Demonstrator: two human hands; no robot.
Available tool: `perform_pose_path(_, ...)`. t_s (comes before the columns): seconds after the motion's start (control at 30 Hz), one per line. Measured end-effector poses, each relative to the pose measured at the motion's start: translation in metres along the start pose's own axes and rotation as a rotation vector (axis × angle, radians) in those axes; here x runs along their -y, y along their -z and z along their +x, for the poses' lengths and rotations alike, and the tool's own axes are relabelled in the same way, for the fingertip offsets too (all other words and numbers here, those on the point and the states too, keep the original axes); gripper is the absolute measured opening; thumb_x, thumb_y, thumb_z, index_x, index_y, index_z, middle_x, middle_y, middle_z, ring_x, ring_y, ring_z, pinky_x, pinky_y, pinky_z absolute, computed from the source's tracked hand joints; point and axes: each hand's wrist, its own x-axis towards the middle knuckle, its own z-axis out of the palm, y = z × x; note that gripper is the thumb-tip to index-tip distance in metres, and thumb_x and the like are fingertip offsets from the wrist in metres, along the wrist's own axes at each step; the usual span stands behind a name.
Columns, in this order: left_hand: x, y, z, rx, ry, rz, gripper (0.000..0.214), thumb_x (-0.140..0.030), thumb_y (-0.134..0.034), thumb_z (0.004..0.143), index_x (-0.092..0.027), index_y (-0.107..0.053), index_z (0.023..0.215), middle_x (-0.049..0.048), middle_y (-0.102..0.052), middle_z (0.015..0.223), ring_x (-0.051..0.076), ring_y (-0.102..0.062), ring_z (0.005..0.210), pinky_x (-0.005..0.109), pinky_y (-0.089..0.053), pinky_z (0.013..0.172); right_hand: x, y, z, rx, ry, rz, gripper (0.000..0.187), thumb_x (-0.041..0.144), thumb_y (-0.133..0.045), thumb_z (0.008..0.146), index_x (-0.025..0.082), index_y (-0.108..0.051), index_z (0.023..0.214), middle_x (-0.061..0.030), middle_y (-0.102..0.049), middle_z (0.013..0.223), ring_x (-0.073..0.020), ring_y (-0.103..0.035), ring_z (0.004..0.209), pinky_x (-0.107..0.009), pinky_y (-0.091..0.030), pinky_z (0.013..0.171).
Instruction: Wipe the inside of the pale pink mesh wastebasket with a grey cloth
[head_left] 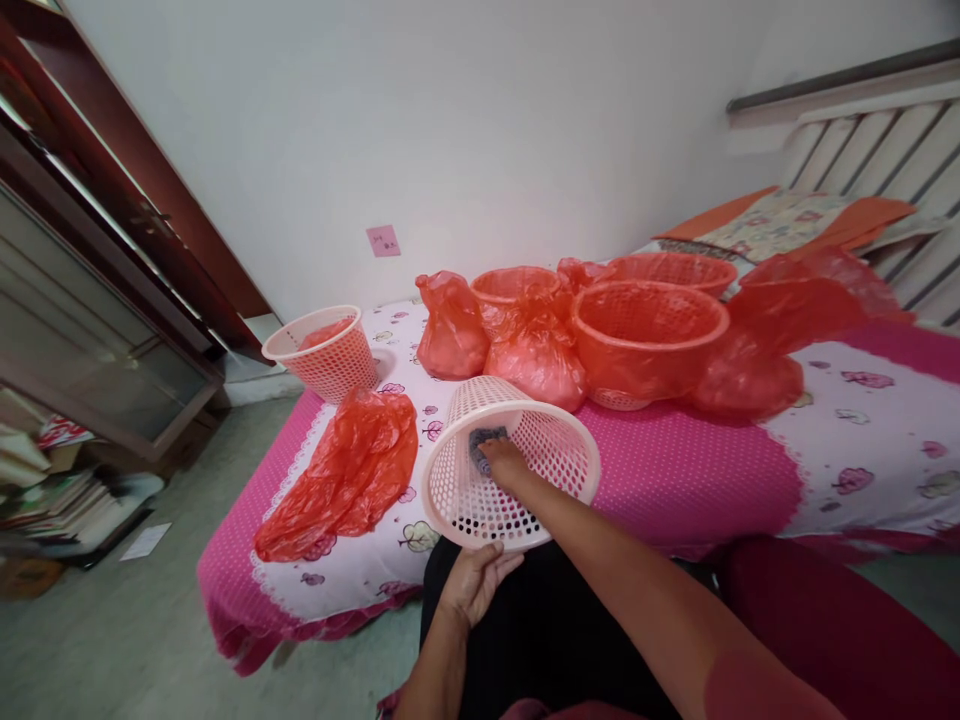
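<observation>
A pale pink perforated plastic wastebasket (585, 440) lies tilted toward me, its mouth facing me and its near rim above my lap. My left hand (480, 580) grips the bottom of the rim, thumb inside and fingers beneath. Inside the basket, my right hand (504, 464) presses a grey-blue cloth (487, 446) to the inner wall; some fingers are hidden by the cloth. An empty, crumpled red plastic bag (345, 480) lies on the bed left of the basket.
Another pink wastebasket (349, 360) with red plastic inside stands at the bed's (697, 480) left end. Behind are red baskets (651, 340) and knotted-looking red bags (450, 330) against the wall. A dark red seat (825, 620) is at lower right.
</observation>
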Motion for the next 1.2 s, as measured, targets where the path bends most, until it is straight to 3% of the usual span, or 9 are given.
perform_pose_path(0.17, 0.0, 0.0, -0.001, -0.032, -0.012, -0.008, 0.067, 0.0, -0.076, 0.074, -0.015, -0.06, 0.138, 0.0154, -0.077, 0.121, 0.032, -0.072, 0.115, 0.053, -0.051, 0.109, 0.007, 0.003, -0.009, -0.009, 0.02, 0.04, 0.029, 0.025, -0.059, 0.097, 0.02, -0.07, 0.123, -0.0102, -0.072, 0.128, -0.0273, -0.063, 0.117, -0.044, -0.045, 0.106)
perform_pose_path(0.37, -0.001, 0.0, -0.001, -0.021, -0.011, -0.031, 0.065, 0.001, -0.075, 0.074, -0.016, -0.061, 0.136, 0.0146, -0.078, 0.119, 0.032, -0.072, 0.114, 0.054, -0.05, 0.109, 0.015, 0.006, -0.032, -0.029, 0.068, 0.064, 0.044, 0.011, -0.057, 0.087, 0.021, -0.071, 0.127, -0.0087, -0.074, 0.128, -0.0296, -0.062, 0.115, -0.039, -0.045, 0.103)
perform_pose_path(0.5, 0.0, 0.003, 0.001, 0.005, -0.007, -0.043, 0.059, 0.0, -0.074, 0.075, -0.014, -0.064, 0.132, 0.0135, -0.079, 0.113, 0.031, -0.074, 0.109, 0.053, -0.05, 0.11, 0.023, 0.004, -0.056, -0.033, 0.056, 0.067, 0.056, 0.003, -0.051, 0.084, 0.021, -0.067, 0.134, -0.0087, -0.068, 0.138, -0.0279, -0.06, 0.123, -0.038, -0.044, 0.105)
perform_pose_path(0.67, 0.002, 0.006, 0.004, 0.056, -0.012, -0.058, 0.054, -0.001, -0.074, 0.075, -0.014, -0.067, 0.127, 0.0123, -0.08, 0.112, 0.03, -0.074, 0.108, 0.056, -0.046, 0.114, 0.03, 0.004, -0.081, -0.01, 0.059, 0.083, 0.057, 0.006, -0.046, 0.089, 0.019, -0.06, 0.142, -0.012, -0.058, 0.151, -0.0283, -0.052, 0.136, -0.042, -0.04, 0.111)
perform_pose_path(0.97, 0.005, 0.008, 0.008, 0.067, 0.002, -0.061, 0.039, -0.001, -0.076, 0.072, -0.01, -0.072, 0.11, 0.0131, -0.079, 0.113, 0.028, -0.073, 0.111, 0.052, -0.041, 0.119, 0.036, 0.011, -0.111, 0.065, 0.068, 0.093, 0.053, 0.015, -0.046, 0.094, 0.016, -0.056, 0.146, -0.0136, -0.053, 0.155, -0.0306, -0.048, 0.141, -0.045, -0.036, 0.116)
perform_pose_path(1.2, 0.003, 0.008, 0.005, 0.082, 0.016, -0.06, 0.062, 0.003, -0.076, 0.068, -0.014, -0.066, 0.127, 0.0121, -0.078, 0.118, 0.029, -0.068, 0.121, 0.051, -0.04, 0.12, 0.046, 0.023, -0.124, 0.095, 0.068, 0.078, 0.059, 0.014, -0.056, 0.085, 0.015, -0.057, 0.144, -0.0148, -0.059, 0.147, -0.0342, -0.053, 0.13, -0.047, -0.041, 0.108)
